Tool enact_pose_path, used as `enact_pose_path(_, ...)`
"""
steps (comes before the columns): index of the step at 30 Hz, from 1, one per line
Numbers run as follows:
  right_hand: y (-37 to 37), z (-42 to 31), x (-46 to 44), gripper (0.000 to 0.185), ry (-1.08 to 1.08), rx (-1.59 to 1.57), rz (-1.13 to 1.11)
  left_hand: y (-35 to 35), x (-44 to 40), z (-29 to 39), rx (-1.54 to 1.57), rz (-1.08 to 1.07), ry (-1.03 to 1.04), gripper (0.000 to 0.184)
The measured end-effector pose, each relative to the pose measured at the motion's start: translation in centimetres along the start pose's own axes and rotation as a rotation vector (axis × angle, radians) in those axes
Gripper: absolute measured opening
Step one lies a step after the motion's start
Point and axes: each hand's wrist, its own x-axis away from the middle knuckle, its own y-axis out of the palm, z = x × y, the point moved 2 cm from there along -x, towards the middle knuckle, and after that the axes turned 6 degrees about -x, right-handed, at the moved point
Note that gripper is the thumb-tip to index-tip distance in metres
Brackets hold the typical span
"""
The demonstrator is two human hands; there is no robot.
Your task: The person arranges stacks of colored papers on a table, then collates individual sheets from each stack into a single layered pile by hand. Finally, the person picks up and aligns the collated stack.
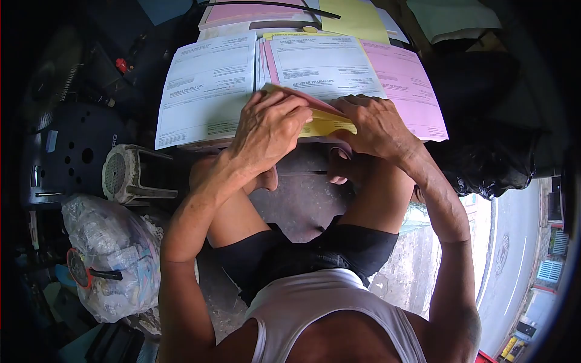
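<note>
Both hands hold a small set of pink and yellow sheets point(327, 124) at the near edge of the paper stacks. My left hand point(269, 124) grips the left end with its fingers bent over the top. At the right end, my right hand point(378, 124) pinches the sheets between thumb and fingers. Behind them lies a white printed form point(321, 57) on yellow and pink sheets. White forms point(209, 85) are to the left, and pink forms point(402, 85) to the right. The lower parts of the held sheets are partly hidden by the fingers.
More pink paper point(251, 12) and a yellow sheet point(354, 21) lie at the back, beside a dark strap point(284, 5). A stool point(130, 172) and a plastic bag point(115, 260) stand on the left. Black plastic point(493, 163) hangs at the right.
</note>
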Motion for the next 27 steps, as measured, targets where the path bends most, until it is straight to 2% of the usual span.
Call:
enact_pose_path(2, 0.4, 0.2, -0.7, 0.021, 0.086, 0.131, 0.015, -0.5, -0.3, 0.9, -0.277, 0.308, 0.116, 0.018)
enact_pose_path(3, 0.3, 0.5, -1.0, 0.021, 0.093, 0.133, 0.017, -0.5, -0.3, 1.6, -0.274, 0.309, 0.123, 0.018)
enact_pose_path(5, -0.8, 0.8, -2.0, 0.021, 0.011, 0.254, 0.061, -1.3, -0.4, 4.3, -0.406, 0.531, 0.195, 0.016)
enact_pose_path(6, -1.4, 1.0, -2.5, 0.02, -0.187, 0.3, 0.2, 0.0, -0.3, 5.5, -0.343, 0.563, 0.279, 0.019)
enact_pose_path(7, -2.2, 1.2, -3.0, 0.02, -0.234, 0.341, 0.211, 1.2, -0.5, 7.1, -0.33, 0.541, 0.361, 0.02)
enact_pose_path(9, -4.5, 0.6, -4.0, 0.023, -0.378, 0.534, 0.238, 4.5, -1.3, 9.9, -0.237, 0.358, 0.437, 0.026)
enact_pose_path(11, -6.4, 0.9, -3.8, 0.037, -0.416, 0.6, 0.144, 7.3, -3.4, 11.7, -0.232, 0.236, 0.405, 0.04)
enact_pose_path(12, -6.9, 1.8, -3.6, 0.04, -0.457, 0.629, 0.155, 8.8, -4.7, 12.1, -0.281, 0.17, 0.378, 0.053)
enact_pose_path(15, -8.4, 4.7, -1.4, 0.035, -0.472, 0.647, 0.212, 13.1, -7.4, 11.8, -0.32, 0.169, 0.268, 0.056)
enact_pose_path(19, -7.5, 11.3, 4.3, 0.039, -0.198, 0.479, 0.206, 13.9, -7.4, 12.4, -0.429, 0.134, 0.324, 0.048)
enact_pose_path(21, -6.8, 12.9, 7.5, 0.036, -0.054, 0.368, 0.262, 13.8, -6.7, 12.6, -0.452, 0.172, 0.411, 0.038)
enact_pose_path(22, -6.0, 13.6, 9.6, 0.038, 0.009, 0.33, 0.264, 13.4, -6.6, 12.4, -0.41, 0.266, 0.419, 0.029)
enact_pose_path(25, -4.8, 12.5, 13.7, 0.039, 0.149, 0.237, 0.227, 13.4, -7.0, 12.0, -0.318, 0.29, 0.442, 0.025)
enact_pose_path(27, -4.6, 10.6, 15.3, 0.031, 0.181, 0.234, 0.224, 13.1, -7.2, 12.1, -0.238, 0.328, 0.417, 0.021)
